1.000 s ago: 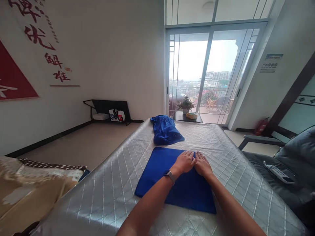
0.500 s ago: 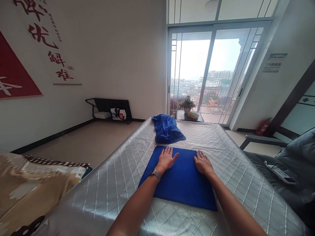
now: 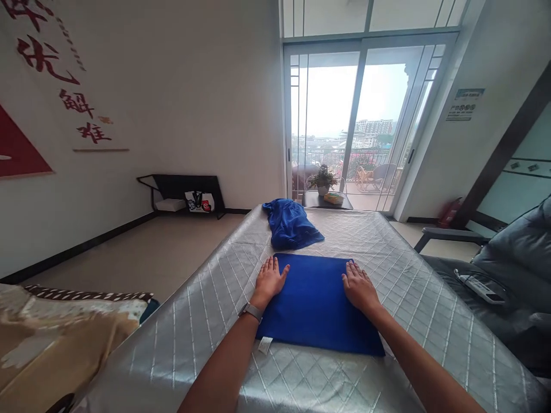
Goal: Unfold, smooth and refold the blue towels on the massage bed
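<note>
- Two hands lay flat, palms down and fingers spread, on a folded blue towel (image 3: 316,298); neither gripped anything.
- Left hand (image 3: 269,279) rested at the towel's 9 o'clock edge, partly on the cloth and partly on the silver quilted bed (image 3: 181,338); a wristband (image 3: 251,311) circled its wrist.
- Right hand (image 3: 359,287) pressed the towel near its 3 o'clock edge.
- The towel formed a smooth rectangle at the middle of the bed, with a white label (image 3: 264,345) showing at its 7 o'clock corner.
- A crumpled blue cloth (image 3: 290,225) sat at 12 o'clock from the towel, just beyond its far edge.
- A potted plant (image 3: 322,180) stood before the glass doors, farther off at 12 o'clock.
- A dark recliner (image 3: 512,269) stood at 3 o'clock beside the bed.
</note>
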Tool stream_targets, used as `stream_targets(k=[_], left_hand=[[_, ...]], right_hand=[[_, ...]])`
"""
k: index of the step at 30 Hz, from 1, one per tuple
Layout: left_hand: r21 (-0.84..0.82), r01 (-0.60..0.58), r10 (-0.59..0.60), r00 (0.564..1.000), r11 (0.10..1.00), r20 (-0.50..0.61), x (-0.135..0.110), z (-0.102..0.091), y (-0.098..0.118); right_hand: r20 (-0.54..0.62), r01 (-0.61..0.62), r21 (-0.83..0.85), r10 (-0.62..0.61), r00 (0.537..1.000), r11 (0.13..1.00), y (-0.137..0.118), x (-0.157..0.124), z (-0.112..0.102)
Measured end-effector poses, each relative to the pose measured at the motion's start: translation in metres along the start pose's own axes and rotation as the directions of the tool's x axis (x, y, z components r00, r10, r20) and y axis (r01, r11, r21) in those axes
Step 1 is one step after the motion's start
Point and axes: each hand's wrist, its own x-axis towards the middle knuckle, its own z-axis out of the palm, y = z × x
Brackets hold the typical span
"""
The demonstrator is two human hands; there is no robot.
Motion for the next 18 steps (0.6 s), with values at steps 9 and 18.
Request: stream_targets(k=[9,18], left_hand=[[0.035,0.0,0.007,0.98,0.999,-0.197,-0.015,-0.021,-0.002],[0.016,-0.568,0.563,0.811,0.823,-0.156,-0.058,-0.031,0.112]], right_hand=[[0.155,-0.036,0.034,0.031,0.987,0.999,0.001,-0.015,0.008],[0.118,-0.02,0.085,0.01,0.993,0.996,-0.001,-0.02,0.003]])
